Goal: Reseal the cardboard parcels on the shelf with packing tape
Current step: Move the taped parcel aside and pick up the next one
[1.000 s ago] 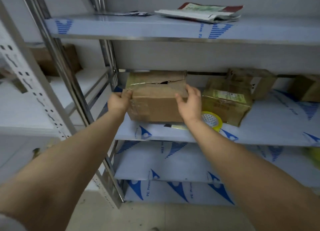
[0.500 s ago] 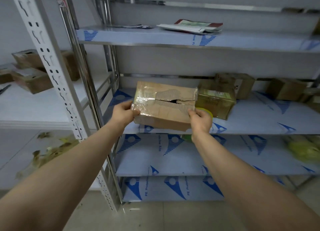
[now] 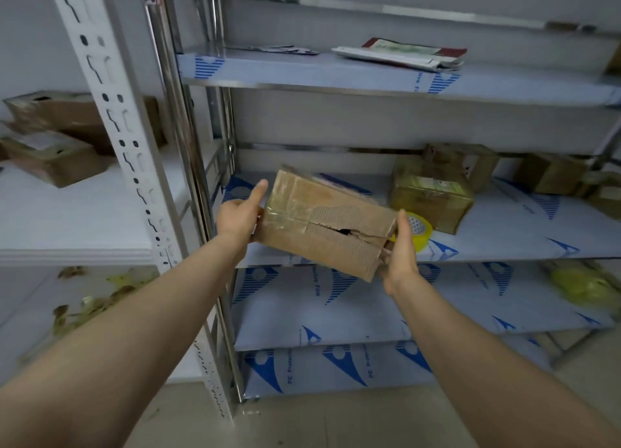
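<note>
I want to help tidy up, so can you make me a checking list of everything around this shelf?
Surface: steel shelf, blue-printed protective film on it.
Job's things: torn parcel held off the shelf, tilted, its seam split open; yellow tape roll on the shelf behind the right hand; taped parcel beside the roll.
Clutter: papers on the top shelf; yellow bag on the shelf below.
Hands: left hand grips the torn parcel's left end; right hand grips its right end.
Cables: nothing seen.
Surroundings: white rack on the left, holding more boxes.
</note>
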### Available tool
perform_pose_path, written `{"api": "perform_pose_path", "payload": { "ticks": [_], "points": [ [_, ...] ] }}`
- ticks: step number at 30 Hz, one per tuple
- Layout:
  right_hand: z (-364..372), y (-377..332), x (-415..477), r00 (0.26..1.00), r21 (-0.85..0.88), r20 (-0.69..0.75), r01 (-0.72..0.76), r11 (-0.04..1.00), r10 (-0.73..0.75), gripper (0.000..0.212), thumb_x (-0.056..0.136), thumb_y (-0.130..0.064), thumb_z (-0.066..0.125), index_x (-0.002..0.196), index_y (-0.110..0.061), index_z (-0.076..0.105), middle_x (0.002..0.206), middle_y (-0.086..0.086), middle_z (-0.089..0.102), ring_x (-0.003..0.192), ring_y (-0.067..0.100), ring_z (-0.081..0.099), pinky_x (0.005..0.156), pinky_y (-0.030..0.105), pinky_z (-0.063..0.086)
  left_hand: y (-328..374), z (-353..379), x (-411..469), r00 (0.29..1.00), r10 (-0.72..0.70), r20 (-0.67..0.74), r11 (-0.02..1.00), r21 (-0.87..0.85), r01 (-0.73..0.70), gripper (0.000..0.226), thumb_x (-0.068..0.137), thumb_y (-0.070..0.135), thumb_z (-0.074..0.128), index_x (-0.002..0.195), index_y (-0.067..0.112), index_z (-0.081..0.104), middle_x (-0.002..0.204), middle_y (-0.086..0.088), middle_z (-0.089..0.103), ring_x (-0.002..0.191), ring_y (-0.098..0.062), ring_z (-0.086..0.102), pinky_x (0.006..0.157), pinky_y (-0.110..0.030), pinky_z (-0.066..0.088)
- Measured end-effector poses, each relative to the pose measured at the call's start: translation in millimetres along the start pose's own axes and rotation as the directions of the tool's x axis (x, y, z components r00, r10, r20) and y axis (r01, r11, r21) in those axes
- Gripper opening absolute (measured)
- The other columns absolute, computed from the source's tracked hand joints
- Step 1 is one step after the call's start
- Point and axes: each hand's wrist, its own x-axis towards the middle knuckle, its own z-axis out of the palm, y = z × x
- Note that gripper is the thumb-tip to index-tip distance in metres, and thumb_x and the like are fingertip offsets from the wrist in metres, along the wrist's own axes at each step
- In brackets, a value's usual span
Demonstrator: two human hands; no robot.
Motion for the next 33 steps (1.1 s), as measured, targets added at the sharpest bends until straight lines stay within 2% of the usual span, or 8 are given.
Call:
{"api": "perform_pose_path", "payload": {
  "ticks": [6,10,12,15,18,24,26,33],
  "points": [
    [1.0,6.8,2.5,0.994,0.019,0.04,-0.106,0.994,0.105,0.046,0.088,-0.06,0.052,0.116,-0.025,0.062,0.103,0.001,0.069,0.095,0.02,0.064,0.093,0.043,0.051,6.0,0.1,7.7,0.983,0.035,0.178,0.999,-0.009,-0.034,0.062,0.08,0.049,0.069,0.129,0.014,0.057,0.12,-0.003,0.062,0.107,-0.018,0.058,0.099,-0.039,0.045],
    [1.8,15.2,4.2,0.992,0.203,0.059,-0.121,0.972,0.111,0.03,0.091,-0.03,0.052,0.115,-0.016,0.061,0.094,0.003,0.069,0.086,0.019,0.062,0.082,0.033,0.049,9.7,-8.5,22.4,0.938,0.014,0.345,0.998,-0.066,0.01,0.109,0.055,0.062,0.083,0.138,0.003,0.044,0.134,-0.014,0.054,0.118,-0.025,0.056,0.106,-0.04,0.041],
    [-4.6,24.9,4.6,0.988,0.245,0.054,-0.152,0.958,0.143,0.027,0.091,-0.025,0.048,0.114,-0.017,0.059,0.098,0.004,0.068,0.09,0.02,0.061,0.081,0.03,0.047,19.1,-10.8,17.3,0.917,0.04,0.397,0.994,-0.111,0.005,0.091,0.07,0.035,0.082,0.141,0.0,0.037,0.134,-0.012,0.053,0.115,-0.022,0.056,0.097,-0.03,0.044],
    [-14.9,37.8,5.4,0.97,0.28,0.047,-0.244,0.928,0.241,0.026,0.091,-0.023,0.042,0.108,-0.014,0.059,0.1,0.008,0.065,0.096,0.025,0.058,0.088,0.035,0.045,25.0,-12.1,22.1,0.894,0.038,0.446,0.973,-0.22,0.068,0.06,0.071,-0.004,0.071,0.128,0.007,0.054,0.113,-0.006,0.063,0.106,-0.02,0.059,0.083,-0.025,0.047],
    [-18.5,42.0,2.7,0.954,0.273,0.066,-0.3,0.914,0.294,0.023,0.09,-0.011,0.036,0.091,-0.008,0.059,0.091,0.013,0.064,0.088,0.029,0.058,0.091,0.042,0.045,29.9,-13.4,21.7,0.828,0.022,0.561,0.968,-0.218,0.122,0.066,0.07,-0.015,0.062,0.129,0.012,0.054,0.108,-0.002,0.064,0.105,-0.019,0.059,0.084,-0.028,0.048],
    [-24.7,50.4,7.7,0.939,0.088,0.014,-0.343,0.935,0.343,0.021,0.089,-0.002,0.037,0.081,-0.007,0.055,0.055,0.007,0.06,0.063,0.021,0.049,0.062,0.035,0.044,26.4,-17.6,19.3,0.697,-0.003,0.717,0.997,-0.051,0.057,0.078,0.069,-0.031,0.047,0.135,0.011,0.051,0.133,-0.009,0.054,0.122,-0.022,0.052,0.091,-0.029,0.048],
    [-26.5,52.8,11.1,0.933,0.062,0.019,-0.36,0.931,0.36,0.02,0.089,-0.002,0.036,0.085,-0.007,0.055,0.067,0.009,0.061,0.066,0.021,0.051,0.065,0.036,0.045,25.6,-17.7,20.2,0.677,-0.009,0.736,0.999,-0.02,0.034,0.076,0.07,-0.033,0.045,0.128,0.014,0.058,0.133,-0.008,0.055,0.122,-0.023,0.052,0.09,-0.03,0.049],
    [-32.4,63.5,21.2,0.971,0.039,0.05,-0.238,0.971,0.236,0.034,0.084,0.014,0.049,0.096,-0.017,0.059,0.096,0.01,0.064,0.089,0.023,0.059,0.079,0.041,0.049,7.0,-19.6,26.0,0.853,0.019,0.521,0.974,0.183,-0.133,0.068,0.071,-0.03,0.048,0.118,0.016,0.065,0.122,-0.004,0.063,0.108,-0.021,0.057,0.086,-0.032,0.049]
  ]
}}
